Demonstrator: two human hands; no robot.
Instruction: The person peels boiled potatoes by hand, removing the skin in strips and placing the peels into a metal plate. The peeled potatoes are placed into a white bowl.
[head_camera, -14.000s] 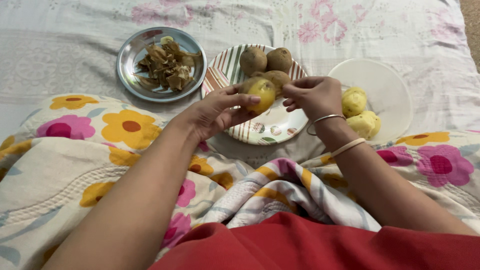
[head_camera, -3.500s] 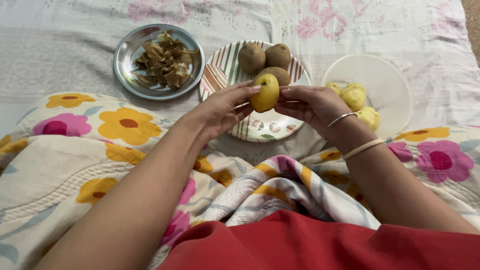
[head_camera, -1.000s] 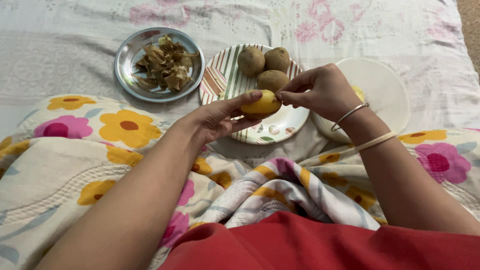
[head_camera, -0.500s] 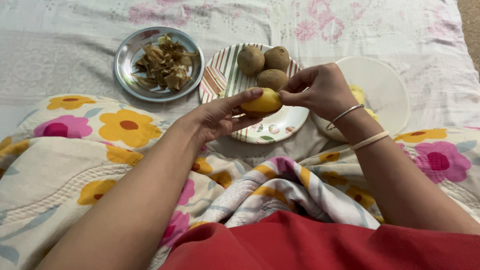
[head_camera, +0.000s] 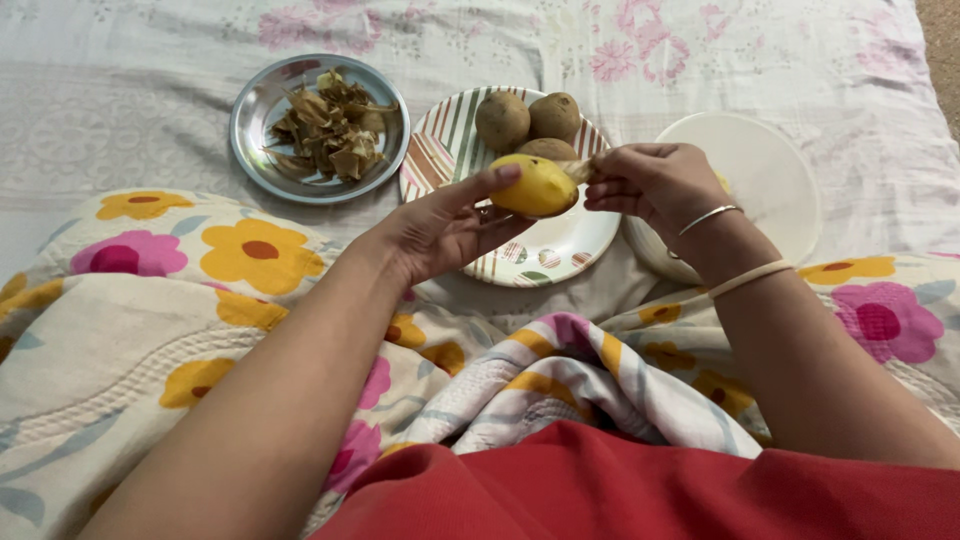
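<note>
Left hand (head_camera: 450, 225), palm up, fingers curled round peeled potato (head_camera: 535, 186); right hand (head_camera: 650, 185) pinches a peel strip (head_camera: 580, 168).

The left hand (head_camera: 440, 225) reached forward from the red lap (head_camera: 640, 490), fingers (head_camera: 490, 182) extended and cupped, thumb up. The right hand (head_camera: 650, 180) hovered just beside it, fingertips pinched together, wrist bent, two bangles on it.
</note>
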